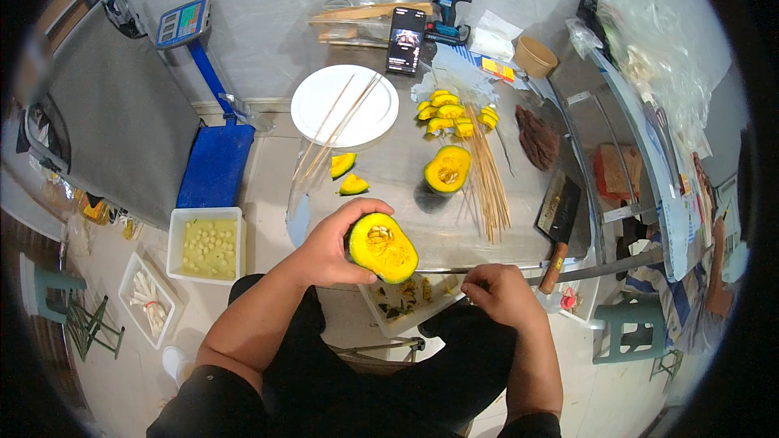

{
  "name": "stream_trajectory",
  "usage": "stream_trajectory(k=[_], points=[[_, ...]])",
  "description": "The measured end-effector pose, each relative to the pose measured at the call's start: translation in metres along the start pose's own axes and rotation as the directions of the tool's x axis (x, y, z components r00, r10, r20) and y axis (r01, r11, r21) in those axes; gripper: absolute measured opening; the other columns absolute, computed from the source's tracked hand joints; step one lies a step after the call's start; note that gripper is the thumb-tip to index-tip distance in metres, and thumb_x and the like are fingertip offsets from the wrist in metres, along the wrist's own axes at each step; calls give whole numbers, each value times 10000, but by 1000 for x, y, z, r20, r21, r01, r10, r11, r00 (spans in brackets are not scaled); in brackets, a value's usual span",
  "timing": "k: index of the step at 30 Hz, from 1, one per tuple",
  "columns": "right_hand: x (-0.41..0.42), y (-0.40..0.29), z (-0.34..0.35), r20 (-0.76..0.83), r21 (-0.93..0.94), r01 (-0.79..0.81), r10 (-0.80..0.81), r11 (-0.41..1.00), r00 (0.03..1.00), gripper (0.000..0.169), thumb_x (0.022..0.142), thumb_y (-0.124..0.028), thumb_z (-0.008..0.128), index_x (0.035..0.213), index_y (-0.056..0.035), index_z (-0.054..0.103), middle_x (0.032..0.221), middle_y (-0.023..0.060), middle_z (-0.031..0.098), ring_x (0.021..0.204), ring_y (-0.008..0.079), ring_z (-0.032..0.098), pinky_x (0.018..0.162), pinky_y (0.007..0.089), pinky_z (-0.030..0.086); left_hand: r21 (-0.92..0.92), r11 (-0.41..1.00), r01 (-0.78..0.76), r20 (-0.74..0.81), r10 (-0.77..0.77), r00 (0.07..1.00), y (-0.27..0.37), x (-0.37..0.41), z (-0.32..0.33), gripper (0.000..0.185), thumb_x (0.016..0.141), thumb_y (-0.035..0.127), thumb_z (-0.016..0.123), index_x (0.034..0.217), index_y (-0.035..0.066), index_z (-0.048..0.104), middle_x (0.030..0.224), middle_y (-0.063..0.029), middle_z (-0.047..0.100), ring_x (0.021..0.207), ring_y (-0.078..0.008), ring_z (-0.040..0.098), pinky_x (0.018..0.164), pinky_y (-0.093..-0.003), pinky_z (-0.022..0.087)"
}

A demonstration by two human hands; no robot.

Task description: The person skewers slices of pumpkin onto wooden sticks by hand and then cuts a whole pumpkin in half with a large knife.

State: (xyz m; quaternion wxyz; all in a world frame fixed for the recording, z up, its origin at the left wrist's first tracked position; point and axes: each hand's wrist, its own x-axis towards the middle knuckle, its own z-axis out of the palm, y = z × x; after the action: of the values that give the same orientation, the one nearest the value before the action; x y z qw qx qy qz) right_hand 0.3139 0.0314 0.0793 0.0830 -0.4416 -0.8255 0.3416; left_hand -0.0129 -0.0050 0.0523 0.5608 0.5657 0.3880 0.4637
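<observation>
My left hand point(344, 243) grips a halved pumpkin point(383, 248), its yellow flesh and seed hollow facing up. At the table's front edge is my right hand point(502, 295), fingers curled; whether something small is between them cannot be seen. Another pumpkin half point(447, 169) stands on the metal table point(389, 194), left of a bundle of wooden skewers point(489, 194). Pumpkin slices point(450, 111) are piled behind it, and two wedges point(354, 184) lie near the white oval plate point(344, 106), which has a few skewers across it. Below my hands, a white tub point(389, 323) holds scraps.
A cleaver point(558, 213) lies at the table's right edge, its wooden handle overhanging, near a brown cloth point(537, 137). At the back are a phone point(406, 41), a cordless drill point(447, 3) and a paper bowl point(535, 56). A blue platform scale point(216, 164) stands left.
</observation>
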Motion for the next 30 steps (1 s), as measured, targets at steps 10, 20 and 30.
stream_trajectory(k=[10,20,30], points=[[40,17,-57,-231,-29,-193,182,981,956,164,860,-132,689,939,11,701,828,173,717,744,292,705,702,374,537,-495,868,-37,-122,-27,992,-6,4,5,935,567,-51,843,1407,17,438,1219,-76,563,1172,-204,591,1023,-352,487],[174,90,-89,-515,-244,-348,183,905,837,204,819,-190,678,876,1,726,907,235,709,901,412,692,825,459,547,-610,792,-38,-138,-59,989,-9,11,7,951,583,-116,794,1443,29,415,1226,-68,567,1175,-201,602,1028,-356,495],[241,101,-93,-421,-365,-527,369,767,829,298,831,-200,657,966,62,700,1020,291,687,993,431,669,884,478,534,-600,798,-45,-115,-30,993,-10,11,2,933,631,-89,820,1453,29,392,1238,-53,547,1199,-174,577,1046,-340,473]])
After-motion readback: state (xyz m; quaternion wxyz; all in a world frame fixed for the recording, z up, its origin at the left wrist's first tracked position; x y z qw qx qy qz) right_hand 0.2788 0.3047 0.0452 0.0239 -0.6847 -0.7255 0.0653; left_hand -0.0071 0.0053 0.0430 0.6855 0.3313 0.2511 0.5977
